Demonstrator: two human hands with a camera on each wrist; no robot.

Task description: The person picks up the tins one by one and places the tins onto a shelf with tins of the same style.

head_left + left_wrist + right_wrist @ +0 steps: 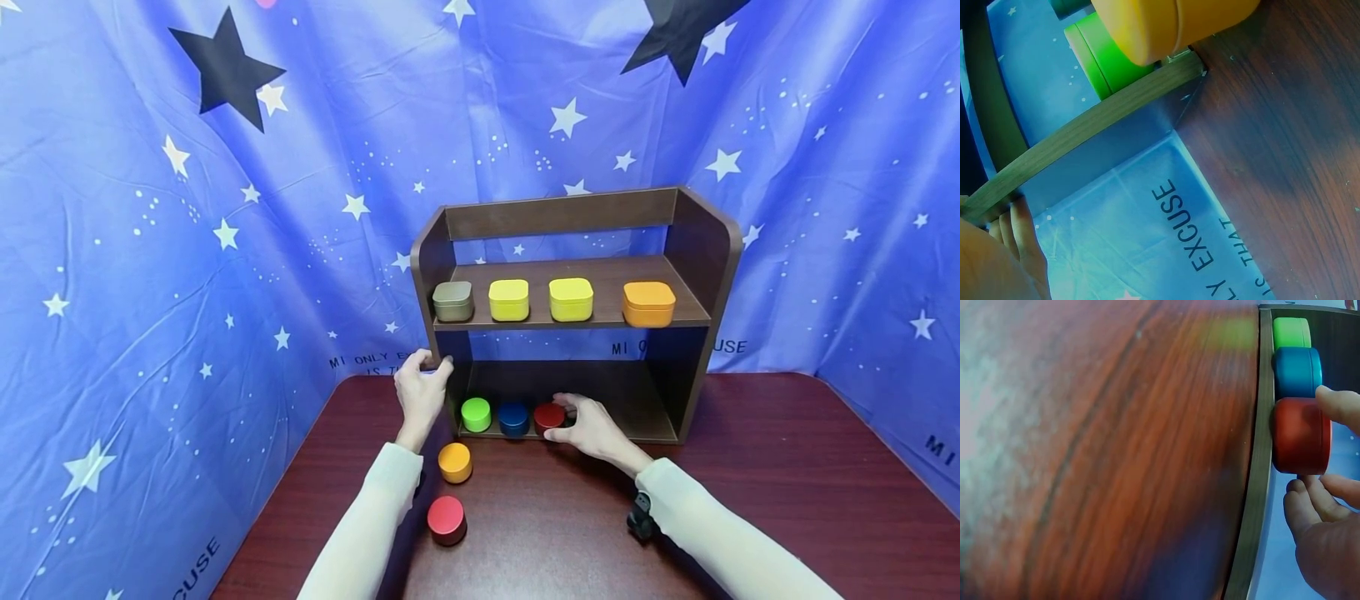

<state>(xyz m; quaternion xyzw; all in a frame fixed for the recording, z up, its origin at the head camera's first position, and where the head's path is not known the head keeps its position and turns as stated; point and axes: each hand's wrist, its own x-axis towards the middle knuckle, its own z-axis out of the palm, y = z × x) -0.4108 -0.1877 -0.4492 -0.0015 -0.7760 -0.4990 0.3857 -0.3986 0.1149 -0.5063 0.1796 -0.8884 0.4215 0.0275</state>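
My left hand (pixel 420 392) grips the front edge of the left side panel of a dark brown two-tier shelf (pixel 562 214). In the left wrist view its fingers (pixel 1027 240) lie against that panel's outer side. On the lower tier, my right hand (pixel 596 429) holds a dark red round tin (pixel 549 419) between thumb and fingers; the right wrist view has the thumb (pixel 1340 407) at its upper side. Left of it, in a row along the front edge, stand a blue round tin (pixel 513 419) and a bright green round tin (pixel 476 414).
A yellow-orange round tin (pixel 455 463) and a red round tin (pixel 447 520) stand on the reddish-brown table (pixel 780 500) before the shelf. The upper tier bears a grey-green square tin (pixel 453 302), two yellow ones (pixel 509 301) and an orange one (pixel 648 305). Behind hangs a blue starry curtain (pixel 337 108).
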